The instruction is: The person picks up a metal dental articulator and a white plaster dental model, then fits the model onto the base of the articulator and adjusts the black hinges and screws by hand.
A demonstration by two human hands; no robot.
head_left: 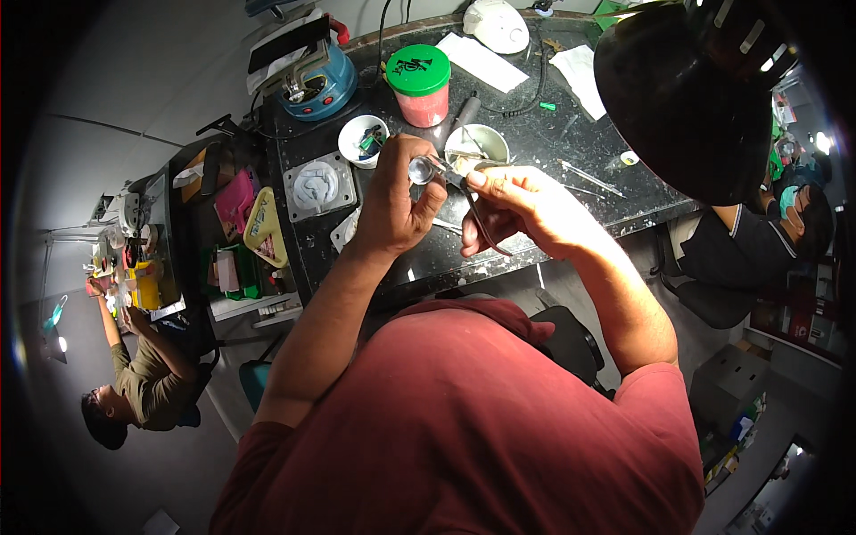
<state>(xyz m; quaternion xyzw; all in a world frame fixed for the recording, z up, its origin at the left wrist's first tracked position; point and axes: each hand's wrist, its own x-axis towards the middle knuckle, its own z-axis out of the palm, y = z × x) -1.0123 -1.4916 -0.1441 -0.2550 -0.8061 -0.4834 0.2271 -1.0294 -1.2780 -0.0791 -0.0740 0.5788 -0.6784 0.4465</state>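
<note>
The work looks midway: the clear round piece is in hand with the pliers at its 3 o'clock side; whether their tips bite is too small to tell, and finishing seems left. It sits above the counter. The left hand, angled toward 1 o'clock, pinches it between its fingers; the right hand, reaching toward 11 o'clock, clasps the pliers.

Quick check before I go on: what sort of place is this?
Probably a shared workshop or small lab; which trade, I can't tell. It shows in the lamp over a white-flecked bench and the co-worker at left.
</note>
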